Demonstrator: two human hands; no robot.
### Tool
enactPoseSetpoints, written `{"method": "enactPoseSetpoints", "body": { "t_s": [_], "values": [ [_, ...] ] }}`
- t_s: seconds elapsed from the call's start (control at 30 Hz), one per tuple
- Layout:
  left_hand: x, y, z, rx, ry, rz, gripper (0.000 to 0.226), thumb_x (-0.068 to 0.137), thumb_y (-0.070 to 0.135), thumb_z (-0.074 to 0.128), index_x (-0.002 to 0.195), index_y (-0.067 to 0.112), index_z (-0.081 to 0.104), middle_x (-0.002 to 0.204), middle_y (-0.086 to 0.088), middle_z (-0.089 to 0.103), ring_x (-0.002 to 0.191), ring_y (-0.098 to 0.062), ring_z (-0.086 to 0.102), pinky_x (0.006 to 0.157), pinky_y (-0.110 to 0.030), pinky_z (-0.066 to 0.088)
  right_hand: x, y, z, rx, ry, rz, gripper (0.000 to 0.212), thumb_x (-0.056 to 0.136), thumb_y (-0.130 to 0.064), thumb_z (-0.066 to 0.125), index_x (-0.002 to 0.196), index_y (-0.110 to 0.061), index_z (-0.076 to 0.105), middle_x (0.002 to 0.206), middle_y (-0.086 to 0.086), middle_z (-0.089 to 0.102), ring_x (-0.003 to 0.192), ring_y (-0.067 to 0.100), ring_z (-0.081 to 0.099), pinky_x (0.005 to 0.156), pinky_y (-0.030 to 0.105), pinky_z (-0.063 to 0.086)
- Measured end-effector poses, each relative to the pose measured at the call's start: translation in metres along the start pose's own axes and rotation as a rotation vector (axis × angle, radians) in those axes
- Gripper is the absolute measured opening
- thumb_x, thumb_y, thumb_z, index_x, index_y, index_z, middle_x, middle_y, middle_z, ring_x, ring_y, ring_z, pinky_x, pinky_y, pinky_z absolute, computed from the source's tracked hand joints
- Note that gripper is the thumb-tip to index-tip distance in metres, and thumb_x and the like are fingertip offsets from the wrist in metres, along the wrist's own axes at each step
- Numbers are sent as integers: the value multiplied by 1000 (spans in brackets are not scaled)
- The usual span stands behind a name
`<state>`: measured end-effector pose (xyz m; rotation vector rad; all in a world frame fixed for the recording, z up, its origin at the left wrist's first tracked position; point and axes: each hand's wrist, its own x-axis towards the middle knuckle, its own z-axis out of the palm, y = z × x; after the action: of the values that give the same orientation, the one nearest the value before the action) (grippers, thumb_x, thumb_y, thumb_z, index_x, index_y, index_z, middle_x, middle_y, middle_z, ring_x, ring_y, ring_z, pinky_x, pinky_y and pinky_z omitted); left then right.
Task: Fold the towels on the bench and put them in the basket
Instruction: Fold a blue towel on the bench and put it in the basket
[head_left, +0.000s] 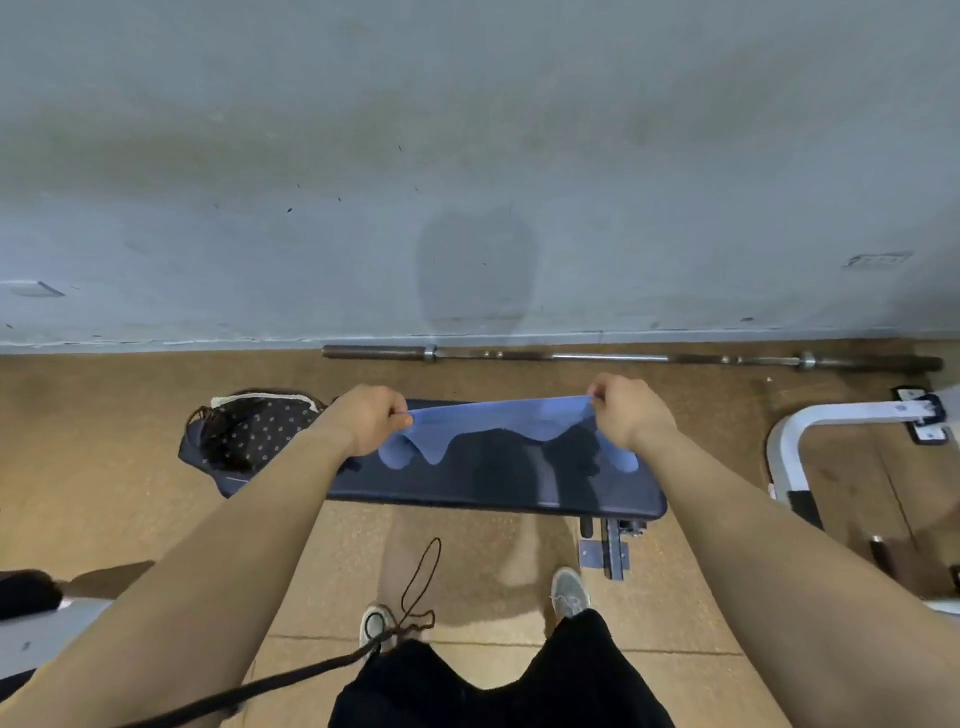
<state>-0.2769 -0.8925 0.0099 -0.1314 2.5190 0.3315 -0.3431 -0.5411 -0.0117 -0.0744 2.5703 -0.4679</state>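
- Above the dark padded counter (493, 486), a blue towel (498, 422) hangs stretched between both hands.
- Left hand (366, 418): fingers curled, pinching the towel's left top corner.
- Right hand (626, 415): fingers curled, pinching the right top corner.
- The towel's top edge is taut and its lower edge sags in uneven lobes. Contact with the counter cannot be told.
- A dark dotted fabric basket (254, 431) sits at the counter's left end, just beside the left hand.
- A barbell (623, 357) lies on the floor along the wall, beyond the counter.
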Motion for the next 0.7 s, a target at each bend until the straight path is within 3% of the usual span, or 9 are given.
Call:
{"method": "enactPoseSetpoints", "body": {
  "t_s": [0.1,0.33,0.47,0.57,0.7],
  "values": [
    [10,-30,5,82,-13,112,17,99,32,51,90,27,64,87,3,64,82,-21,58,71,-35,46,-13,-17,20,30,61,44,18,99,-19,45,105,-24,61,99,6,63,84,29,61,71,36,50],
    [-8,-110,38,271,-211,304,21,97,37,52,82,26,59,84,4,62,74,-15,54,78,-34,50,-79,-54,124,67,-87,174,14,99,-24,46,87,-19,52,89,8,62,81,29,58,69,40,49],
    [-21,-146,63,168,-207,306,31,91,45,60,75,20,68,65,6,60,70,-19,60,63,-33,45,-105,-67,157,52,-161,176,21,98,-20,48,77,-26,46,86,8,62,84,31,60,65,38,45],
    [-18,-160,79,49,-205,253,33,89,46,60,65,24,60,60,8,58,66,-19,59,66,-36,50,-101,-70,161,70,-152,186,12,98,-19,48,90,-24,55,97,10,67,89,32,63,75,43,54],
    [7,-169,94,-91,-163,178,32,93,49,54,71,26,56,64,6,59,67,-20,61,67,-38,52,-69,-67,159,38,-148,173,14,102,-25,47,97,-22,59,99,8,68,88,27,61,76,40,51]
  ]
}}
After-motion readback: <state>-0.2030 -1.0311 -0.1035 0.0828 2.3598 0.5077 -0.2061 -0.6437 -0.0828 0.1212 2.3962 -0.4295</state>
